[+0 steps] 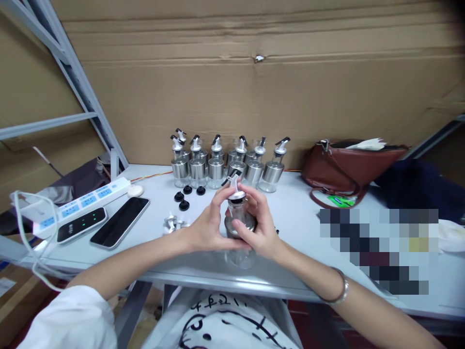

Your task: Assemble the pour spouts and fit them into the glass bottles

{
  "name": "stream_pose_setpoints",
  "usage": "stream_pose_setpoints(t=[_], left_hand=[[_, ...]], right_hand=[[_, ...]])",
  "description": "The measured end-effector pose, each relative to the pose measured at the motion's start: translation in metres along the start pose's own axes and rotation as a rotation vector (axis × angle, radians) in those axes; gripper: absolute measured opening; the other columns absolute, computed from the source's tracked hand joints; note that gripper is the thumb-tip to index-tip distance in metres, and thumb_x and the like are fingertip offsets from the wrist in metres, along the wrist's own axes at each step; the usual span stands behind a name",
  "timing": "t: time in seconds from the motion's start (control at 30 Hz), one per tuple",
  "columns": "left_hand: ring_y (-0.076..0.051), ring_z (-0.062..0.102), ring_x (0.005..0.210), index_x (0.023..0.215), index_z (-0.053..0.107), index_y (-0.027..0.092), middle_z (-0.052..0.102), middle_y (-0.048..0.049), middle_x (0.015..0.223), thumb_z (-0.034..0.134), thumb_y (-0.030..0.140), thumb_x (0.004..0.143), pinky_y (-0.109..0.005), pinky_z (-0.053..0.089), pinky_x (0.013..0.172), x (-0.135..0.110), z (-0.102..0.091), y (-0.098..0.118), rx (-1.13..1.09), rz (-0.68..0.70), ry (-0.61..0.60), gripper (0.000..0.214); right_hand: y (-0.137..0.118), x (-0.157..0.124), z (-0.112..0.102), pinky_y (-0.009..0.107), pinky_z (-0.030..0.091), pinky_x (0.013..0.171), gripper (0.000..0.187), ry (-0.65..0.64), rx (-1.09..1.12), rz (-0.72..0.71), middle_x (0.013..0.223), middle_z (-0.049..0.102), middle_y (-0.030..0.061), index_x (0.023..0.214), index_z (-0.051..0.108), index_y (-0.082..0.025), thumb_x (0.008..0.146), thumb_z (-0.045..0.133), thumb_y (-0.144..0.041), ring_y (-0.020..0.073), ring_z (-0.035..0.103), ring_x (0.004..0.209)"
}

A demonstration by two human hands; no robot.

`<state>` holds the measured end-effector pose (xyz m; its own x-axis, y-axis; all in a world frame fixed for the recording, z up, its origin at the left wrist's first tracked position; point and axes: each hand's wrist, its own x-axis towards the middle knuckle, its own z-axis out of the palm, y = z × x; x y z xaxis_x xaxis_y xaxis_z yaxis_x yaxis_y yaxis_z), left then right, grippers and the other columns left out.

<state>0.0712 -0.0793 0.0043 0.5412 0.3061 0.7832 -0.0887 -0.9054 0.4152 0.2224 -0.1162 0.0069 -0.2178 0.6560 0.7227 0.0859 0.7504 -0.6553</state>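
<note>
Both hands are wrapped round a glass oil bottle [241, 260] with a metal band, standing upright near the table's front edge. My left hand [208, 227] grips it from the left, my right hand [267, 228] from the right. Fingers of both reach up to the silver pour spout [238, 195] with its black lever, which sits on the bottle's neck. Much of the metal band is hidden by the hands. Left of the bottle lie several silver spout parts [175, 223], partly behind my left wrist. Several black stoppers [184, 205] lie beyond them.
Several similar bottles [198, 169] with spouts stand in rows at the back. At left are a power strip [89, 201], a phone [121, 223], a black device [82, 224] and a white cable [22, 228]. A brown bag [348, 167] lies at back right, before a cardboard wall [254, 97].
</note>
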Motion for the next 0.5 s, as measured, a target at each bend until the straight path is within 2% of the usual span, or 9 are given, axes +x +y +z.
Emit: stream_pose_setpoints(t=[0.07,0.13,0.2,0.27,0.37,0.5], left_hand=[[-0.033,0.037,0.132,0.142,0.006,0.035,0.023,-0.0163,0.145,0.081,0.037,0.064,-0.05,0.04,0.103,0.0005,0.0017,0.0013,-0.109,-0.061,-0.038,0.109],[-0.029,0.05,0.121,0.141,0.001,0.038,0.033,-0.0152,0.14,0.08,0.033,0.066,-0.046,0.047,0.096,0.0,0.0032,0.0019,-0.218,-0.141,-0.078,0.109],[-0.026,0.059,0.108,0.141,-0.002,0.038,0.047,-0.0119,0.126,0.08,0.031,0.067,-0.045,0.05,0.09,-0.0008,0.004,0.002,-0.267,-0.222,-0.095,0.11],[-0.024,0.062,0.098,0.141,-0.003,0.037,0.053,-0.0084,0.112,0.079,0.032,0.067,-0.043,0.053,0.083,-0.0013,0.0038,0.0023,-0.276,-0.303,-0.099,0.11],[-0.023,0.062,0.095,0.142,-0.001,0.036,0.053,-0.0083,0.111,0.079,0.032,0.067,-0.039,0.056,0.076,-0.0004,0.0024,0.0039,-0.304,-0.404,-0.093,0.11],[-0.027,0.058,0.106,0.142,0.002,0.038,0.048,-0.0112,0.122,0.08,0.03,0.066,-0.041,0.055,0.082,0.0003,0.0017,0.0054,-0.347,-0.387,-0.084,0.109]], right_hand=[[-0.0009,0.0018,0.0,0.037,0.053,0.072,0.051,0.0,0.013,0.013,0.11,0.057,0.0066,0.129,0.034,-0.031,0.084,0.056,-0.024,0.0171,0.062,0.079],[-0.0012,0.0037,-0.0004,0.037,0.053,0.074,0.049,-0.006,0.038,0.041,0.109,0.058,0.0065,0.127,0.034,-0.031,0.084,0.057,-0.024,0.0187,0.064,0.084],[-0.0007,0.0054,-0.0009,0.038,0.053,0.075,0.048,-0.006,0.059,0.077,0.101,0.06,0.0047,0.125,0.033,-0.03,0.084,0.057,-0.025,0.0194,0.064,0.084],[0.0,0.0065,-0.0013,0.039,0.052,0.073,0.047,-0.009,0.085,0.117,0.089,0.061,0.0016,0.125,0.033,-0.03,0.084,0.057,-0.027,0.0191,0.064,0.08],[0.0003,0.0069,-0.0015,0.038,0.052,0.069,0.045,-0.005,0.143,0.181,0.083,0.06,0.0002,0.125,0.033,-0.029,0.085,0.055,-0.029,0.0184,0.063,0.075],[-0.0008,0.0059,-0.001,0.037,0.052,0.07,0.043,0.005,0.184,0.196,0.087,0.062,0.002,0.123,0.035,-0.029,0.086,0.056,-0.028,0.0189,0.063,0.078]])
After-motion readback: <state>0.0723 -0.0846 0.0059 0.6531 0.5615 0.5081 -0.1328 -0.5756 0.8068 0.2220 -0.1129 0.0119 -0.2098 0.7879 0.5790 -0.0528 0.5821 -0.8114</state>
